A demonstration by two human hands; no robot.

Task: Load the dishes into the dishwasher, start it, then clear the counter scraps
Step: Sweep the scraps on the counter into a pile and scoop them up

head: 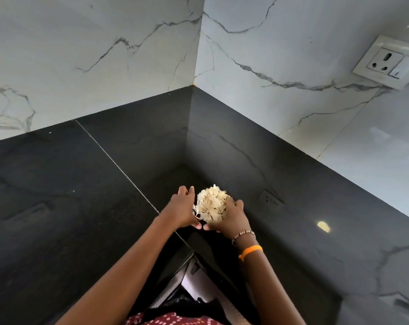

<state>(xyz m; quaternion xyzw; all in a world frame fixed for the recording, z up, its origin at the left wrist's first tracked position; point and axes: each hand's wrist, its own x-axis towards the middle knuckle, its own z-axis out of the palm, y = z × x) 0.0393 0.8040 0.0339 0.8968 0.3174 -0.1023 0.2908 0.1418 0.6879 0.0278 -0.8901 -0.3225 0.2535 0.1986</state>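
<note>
A pale heap of dry peel scraps (211,204) lies on the black stone counter (69,207), near its inner corner. My left hand (183,207) sits on the left side of the heap, fingers spread and thumb down at the counter. My right hand (231,216) cups the heap from the right and partly under it, so the scraps rest against its palm. Both thumbs nearly meet in front of the heap. No dishes or dishwasher are in view.
Marble-look walls meet in a corner behind the counter, above a black upstand (245,141). A white socket and switch plate (390,62) is on the right wall. The counter's inner front edge (187,252) drops off just below my wrists.
</note>
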